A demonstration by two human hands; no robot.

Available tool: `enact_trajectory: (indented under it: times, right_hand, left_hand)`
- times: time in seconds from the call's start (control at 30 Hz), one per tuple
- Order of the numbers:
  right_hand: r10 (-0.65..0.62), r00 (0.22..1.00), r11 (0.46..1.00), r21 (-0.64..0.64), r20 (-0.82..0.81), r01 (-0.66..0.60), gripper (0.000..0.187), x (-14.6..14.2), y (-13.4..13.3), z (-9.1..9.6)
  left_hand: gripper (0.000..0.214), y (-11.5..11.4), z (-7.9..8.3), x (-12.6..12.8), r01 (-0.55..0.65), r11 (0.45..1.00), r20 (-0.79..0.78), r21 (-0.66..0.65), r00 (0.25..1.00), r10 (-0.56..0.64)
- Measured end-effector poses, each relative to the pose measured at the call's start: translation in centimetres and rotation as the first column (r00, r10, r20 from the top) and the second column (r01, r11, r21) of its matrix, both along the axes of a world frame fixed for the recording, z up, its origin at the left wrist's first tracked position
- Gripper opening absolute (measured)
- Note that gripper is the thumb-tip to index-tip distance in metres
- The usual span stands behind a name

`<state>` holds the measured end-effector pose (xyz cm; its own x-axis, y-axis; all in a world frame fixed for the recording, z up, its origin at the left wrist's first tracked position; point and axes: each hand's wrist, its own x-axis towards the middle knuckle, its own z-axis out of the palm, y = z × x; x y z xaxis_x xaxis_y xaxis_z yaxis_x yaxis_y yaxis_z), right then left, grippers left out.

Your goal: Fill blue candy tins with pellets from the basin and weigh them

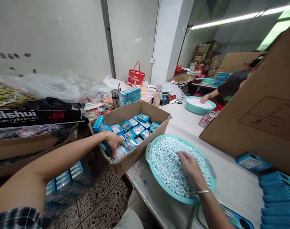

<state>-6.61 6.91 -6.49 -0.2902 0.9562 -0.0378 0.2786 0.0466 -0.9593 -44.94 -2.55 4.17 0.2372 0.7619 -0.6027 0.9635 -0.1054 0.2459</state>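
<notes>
My left hand reaches into an open cardboard box full of small blue packets. Its fingers curl down onto one packet at the box's near corner. My right hand lies palm down in a round teal basin heaped with small pale-blue pellets. Its fingers are bent into the pellets, and whether they hold any is hidden. A bangle sits on each wrist. The basin stands at the near edge of the white table, just right of the box.
A large tilted cardboard sheet fills the right side. Blue packets are stacked at the near right. Another person's hand rests in a second teal basin farther back. Bags, a flask and a red basket crowd the left rear.
</notes>
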Motion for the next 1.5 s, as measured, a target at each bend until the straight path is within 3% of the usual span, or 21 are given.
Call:
enact_trajectory:
  times: [0.07, 0.13, 0.2, 0.23, 0.3, 0.37, 0.43, 0.5, 0.57, 0.63, 0.87, 1.03, 1.17, 1.33, 1.5]
  right_hand:
    - [-0.124, 0.913, 0.944, -0.33, -0.389, -0.013, 0.021, 0.4, 0.8, 0.8]
    - [-0.28, 0.712, 0.82, -0.546, -0.643, -0.17, 0.011, 0.9, 1.3, 1.5]
    - [-0.428, 0.549, 0.71, -0.643, -0.718, -0.287, 0.007, 1.5, 1.6, 1.9]
    - [-0.49, 0.503, 0.669, -0.677, -0.712, -0.307, 0.009, 1.7, 1.6, 1.9]
    - [-0.582, 0.459, 0.611, -0.733, -0.671, -0.299, 0.013, 1.9, 1.6, 1.8]
    - [-0.641, 0.45, 0.577, -0.777, -0.622, -0.25, 0.015, 1.7, 1.5, 1.5]
    - [-0.691, 0.455, 0.561, -0.814, -0.561, -0.151, 0.016, 1.4, 1.4, 1.2]
    - [-0.725, 0.455, 0.554, -0.83, -0.517, -0.061, 0.016, 1.2, 1.4, 1.0]
    - [-0.734, 0.444, 0.552, -0.832, -0.514, -0.049, 0.016, 1.2, 1.4, 0.9]
    - [-0.724, 0.429, 0.555, -0.826, -0.539, -0.101, 0.018, 1.3, 1.4, 0.8]
    - [-0.732, 0.378, 0.537, -0.822, -0.566, -0.19, 0.02, 1.9, 1.3, 0.3]
    - [-0.72, 0.395, 0.549, -0.816, -0.571, -0.179, 0.02, 1.6, 1.0, 0.6]
    - [-0.719, 0.399, 0.552, -0.816, -0.569, -0.17, 0.018, 1.0, 0.8, 0.9]
    - [-0.704, 0.402, 0.558, -0.806, -0.586, -0.199, 0.017, 0.3, 0.9, 0.5]
    - [-0.721, 0.378, 0.542, -0.813, -0.581, -0.214, 0.015, 0.0, 1.1, 0.2]
  left_hand:
    - [0.082, -0.6, -0.1, 0.6, 0.058, 0.998, -0.012, -0.025, 0.998, -0.059]
    - [0.08, -1.2, 0.1, 0.9, 0.07, 0.998, -0.023, 0.001, 0.997, -0.07]
    - [0.078, -1.7, 0.6, 0.7, 0.051, 0.996, -0.037, 0.077, 0.998, -0.048]
    - [0.076, -2.0, 0.9, 0.4, 0.025, 0.993, -0.03, 0.119, 0.999, -0.022]
    - [0.069, -2.7, 1.4, -0.6, -0.071, 0.978, 0.07, 0.197, 0.996, 0.058]
    - [0.061, -3.4, 1.8, -2.0, -0.22, 0.955, 0.311, 0.199, 0.938, 0.152]
    - [0.054, -4.1, 1.9, -3.4, -0.356, 0.93, 0.562, 0.093, 0.79, 0.245]
    - [0.05, -4.6, 1.9, -4.6, -0.452, 0.892, 0.687, -0.007, 0.646, 0.333]
    - [0.051, -4.9, 2.0, -5.4, -0.531, 0.847, 0.718, -0.013, 0.585, 0.377]
    - [0.052, -4.8, 2.3, -5.9, -0.582, 0.813, 0.717, 0.024, 0.577, 0.392]
    - [0.051, -2.6, 3.3, -6.1, -0.623, 0.777, 0.565, 0.086, 0.673, 0.477]
    - [0.038, -0.5, 3.2, -5.6, -0.463, 0.886, 0.25, -0.001, 0.858, 0.448]
    - [0.037, 1.7, 2.0, -5.0, -0.365, 0.925, 0.029, -0.106, 0.929, 0.37]
    - [0.072, 3.9, 0.9, -4.9, -0.288, 0.953, -0.147, -0.097, 0.951, 0.272]
    - [0.11, 4.3, 0.6, -4.9, -0.21, 0.978, -0.181, -0.02, 0.962, 0.203]
